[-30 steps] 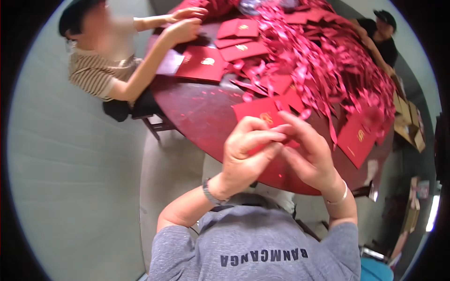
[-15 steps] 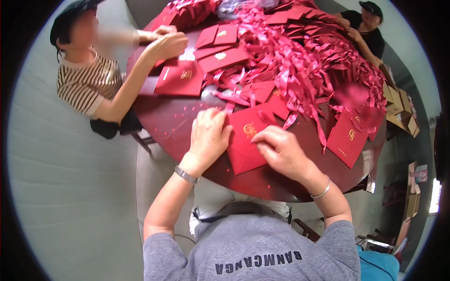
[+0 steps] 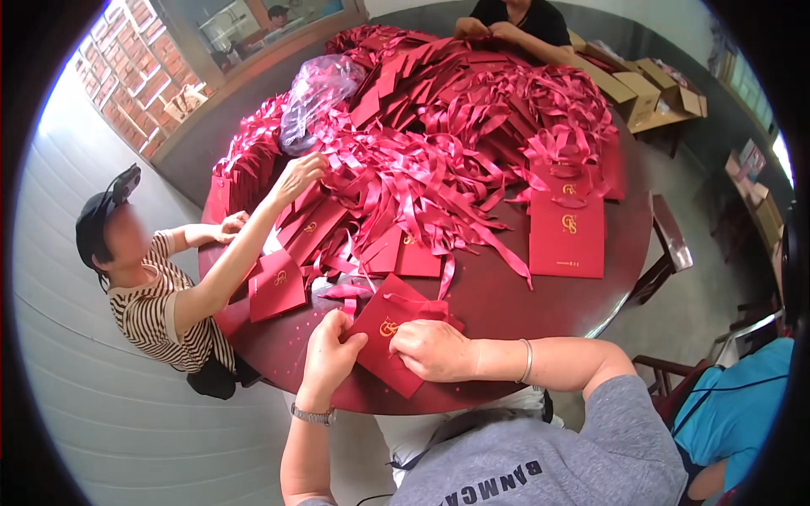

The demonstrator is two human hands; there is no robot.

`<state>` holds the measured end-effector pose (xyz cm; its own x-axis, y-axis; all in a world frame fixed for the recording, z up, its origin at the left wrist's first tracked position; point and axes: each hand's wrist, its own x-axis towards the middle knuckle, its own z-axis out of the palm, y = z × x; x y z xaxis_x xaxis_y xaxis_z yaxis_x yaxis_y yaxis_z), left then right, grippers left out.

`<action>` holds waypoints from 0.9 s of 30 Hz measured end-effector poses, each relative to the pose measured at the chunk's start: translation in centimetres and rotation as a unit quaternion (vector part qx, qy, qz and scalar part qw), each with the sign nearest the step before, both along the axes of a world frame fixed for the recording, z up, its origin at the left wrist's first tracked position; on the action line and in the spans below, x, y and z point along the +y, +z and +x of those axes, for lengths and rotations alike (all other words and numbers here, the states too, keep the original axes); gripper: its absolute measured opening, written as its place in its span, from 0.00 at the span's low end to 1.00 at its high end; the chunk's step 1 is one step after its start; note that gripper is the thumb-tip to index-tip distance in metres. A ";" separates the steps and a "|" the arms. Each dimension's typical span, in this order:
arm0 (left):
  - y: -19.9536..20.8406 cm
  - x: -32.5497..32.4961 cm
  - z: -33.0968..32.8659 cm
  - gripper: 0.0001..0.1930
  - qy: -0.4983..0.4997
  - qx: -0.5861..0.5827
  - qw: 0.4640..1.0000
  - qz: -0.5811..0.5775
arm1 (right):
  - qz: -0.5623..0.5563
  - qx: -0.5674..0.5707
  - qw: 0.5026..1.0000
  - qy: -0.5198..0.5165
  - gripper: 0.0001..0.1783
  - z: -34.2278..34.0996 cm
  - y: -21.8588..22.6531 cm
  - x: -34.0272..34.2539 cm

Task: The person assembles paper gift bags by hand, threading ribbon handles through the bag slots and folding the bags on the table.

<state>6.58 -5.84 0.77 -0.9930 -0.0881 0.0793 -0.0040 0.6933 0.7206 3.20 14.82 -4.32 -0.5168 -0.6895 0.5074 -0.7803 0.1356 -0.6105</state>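
A red paper gift bag [image 3: 380, 316] with a gold emblem lies slanted at the near edge of the round table, a pink ribbon handle at its top. My left hand [image 3: 329, 358] pinches the bag's left edge between thumb and fingers. Over the middle of the bag, my right hand [image 3: 432, 350] is closed with curled fingers; the fingertips are against the bag's front, and what they hold is hidden. Beyond the bag lie more red bags [image 3: 413, 257] and a heap of pink ribbons [image 3: 422, 185].
On the left, a person in a striped shirt [image 3: 181, 295] reaches over the table [image 3: 498, 337]. Another person in black [image 3: 531, 21] works at the far side. Red bags [image 3: 567, 236] lie at right, clear plastic [image 3: 316, 97] at back left. Chairs [image 3: 666, 244] and cartons [image 3: 637, 93] stand right.
My view has tilted up and shifted, showing more of the table. The bag now lies more slanted between my hands. The striped-shirt person's arm has stretched out toward the ribbon heap.
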 end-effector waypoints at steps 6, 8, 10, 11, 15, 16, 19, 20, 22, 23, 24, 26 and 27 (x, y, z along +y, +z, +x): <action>-1.5 0.4 0.5 0.14 0.033 -0.049 0.976 0.211 | -0.014 -0.017 1.000 -0.012 0.06 -0.1 0.0 0.6; -1.4 -0.1 1.2 0.14 0.041 -0.100 0.954 0.280 | -0.025 -0.017 0.999 -0.012 0.07 -0.1 -0.1 0.6; -0.8 0.1 1.6 0.14 0.038 -0.093 0.948 0.301 | -0.024 -0.020 0.999 -0.018 0.08 0.0 -0.1 1.2; -0.3 0.1 2.0 0.14 0.056 -0.085 0.939 0.328 | -0.064 -0.028 0.998 -0.004 0.09 0.1 0.3 1.1; 1.2 -0.3 1.7 0.13 0.046 0.018 0.927 0.371 | -0.171 -0.022 0.985 0.009 0.11 -0.2 2.0 1.5; 1.5 -0.1 1.5 0.13 0.046 0.033 0.929 0.366 | -0.203 -0.016 0.979 0.005 0.12 -0.3 2.4 1.7; 2.3 0.4 -0.2 0.12 0.041 0.051 0.929 0.365 | -0.226 0.026 0.974 0.017 0.11 -0.9 3.2 2.3; 2.5 0.8 -0.8 0.12 0.037 0.060 0.931 0.358 | -0.233 0.048 0.971 0.025 0.11 -0.9 3.2 2.3; 2.6 2.0 -2.5 0.13 0.027 0.066 0.934 0.351 | -0.216 0.073 0.974 0.011 0.11 -1.2 3.3 2.6; 2.5 2.7 -3.3 0.13 -0.003 0.058 0.954 0.293 | -0.198 0.096 0.975 0.003 0.11 -1.3 3.4 2.7; 2.4 3.3 -4.1 0.13 -0.031 0.052 0.971 0.233 | -0.197 0.095 0.976 0.000 0.11 -1.5 3.5 2.8; 1.4 4.6 -5.7 0.13 -0.070 0.015 0.981 0.180 | -0.213 0.145 0.965 -0.039 0.11 -2.1 3.7 2.9; 1.0 5.1 -6.1 0.12 -0.068 -0.002 0.982 0.178 | -0.200 0.141 0.968 -0.050 0.11 -2.5 3.6 3.0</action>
